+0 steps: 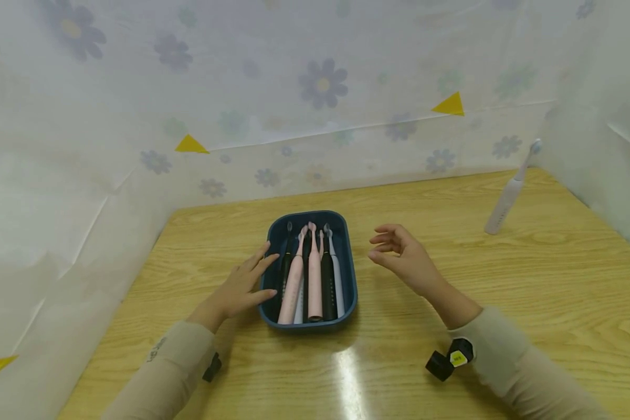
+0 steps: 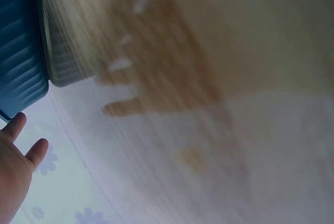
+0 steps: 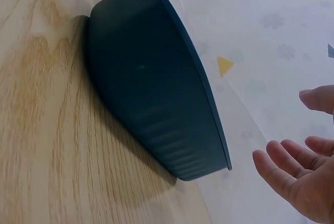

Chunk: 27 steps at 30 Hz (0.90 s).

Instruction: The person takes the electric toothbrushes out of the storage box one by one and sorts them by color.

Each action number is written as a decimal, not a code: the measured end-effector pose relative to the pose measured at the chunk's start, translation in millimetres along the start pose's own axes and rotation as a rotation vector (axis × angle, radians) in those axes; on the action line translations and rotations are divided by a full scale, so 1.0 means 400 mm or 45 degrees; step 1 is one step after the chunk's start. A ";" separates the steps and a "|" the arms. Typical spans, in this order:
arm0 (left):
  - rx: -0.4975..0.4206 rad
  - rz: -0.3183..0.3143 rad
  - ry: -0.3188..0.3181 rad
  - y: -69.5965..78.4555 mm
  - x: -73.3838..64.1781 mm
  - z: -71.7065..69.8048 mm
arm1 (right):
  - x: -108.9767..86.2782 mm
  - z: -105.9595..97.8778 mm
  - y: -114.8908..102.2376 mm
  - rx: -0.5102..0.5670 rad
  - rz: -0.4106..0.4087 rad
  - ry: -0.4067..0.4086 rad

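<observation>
A dark blue basket point(image 1: 353, 274) stands on the wooden table, holding several electric toothbrushes: pink ones point(image 1: 315, 280), black ones point(image 1: 328, 286) and a pale blue one point(image 1: 338, 283). At its left rim is my left hand point(image 1: 241, 289), fingers spread, fingertips over the edge and nothing gripped. My right hand point(image 1: 406, 259) hovers to the right of the basket, fingers loosely bent and holding nothing. In the right wrist view, those fingers point(image 3: 300, 164) lie apart from the basket's side point(image 3: 151, 78). The left wrist view shows the left fingers point(image 2: 36, 153) close to the basket's ribbed wall point(image 2: 21, 41).
One pale pink electric toothbrush point(image 1: 504, 204) is at the table's far right, its head toward the back wall. Flower-printed white sheeting point(image 1: 252, 70) encloses the table point(image 1: 425, 204) at the back and sides, with yellow triangles point(image 1: 451, 105) on it.
</observation>
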State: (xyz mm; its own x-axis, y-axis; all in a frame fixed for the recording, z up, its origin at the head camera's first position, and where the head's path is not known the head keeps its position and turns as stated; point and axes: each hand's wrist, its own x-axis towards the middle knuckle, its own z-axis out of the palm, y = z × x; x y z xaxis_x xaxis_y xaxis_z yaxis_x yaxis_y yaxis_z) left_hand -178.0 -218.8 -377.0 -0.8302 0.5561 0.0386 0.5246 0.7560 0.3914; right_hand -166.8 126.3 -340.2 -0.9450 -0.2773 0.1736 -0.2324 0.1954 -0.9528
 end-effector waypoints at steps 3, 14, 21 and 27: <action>0.000 0.005 0.003 0.000 0.001 0.001 | 0.003 0.014 -0.005 0.016 0.010 -0.025; -0.006 0.006 0.005 -0.002 0.001 0.001 | 0.017 0.059 -0.023 0.072 0.044 -0.146; -0.003 0.010 0.002 -0.003 0.000 0.000 | 0.031 0.083 -0.035 0.097 0.077 -0.250; 0.003 0.008 -0.002 -0.002 0.000 -0.002 | 0.047 0.102 -0.030 0.108 0.100 -0.299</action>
State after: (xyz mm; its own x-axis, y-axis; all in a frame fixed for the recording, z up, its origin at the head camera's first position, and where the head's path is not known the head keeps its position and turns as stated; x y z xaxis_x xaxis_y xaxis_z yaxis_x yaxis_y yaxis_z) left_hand -178.7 -219.6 -376.5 -0.8267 0.5613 0.0395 0.5301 0.7533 0.3892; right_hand -172.4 80.3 -335.6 -0.8776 -0.4772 0.0455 -0.1312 0.1478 -0.9803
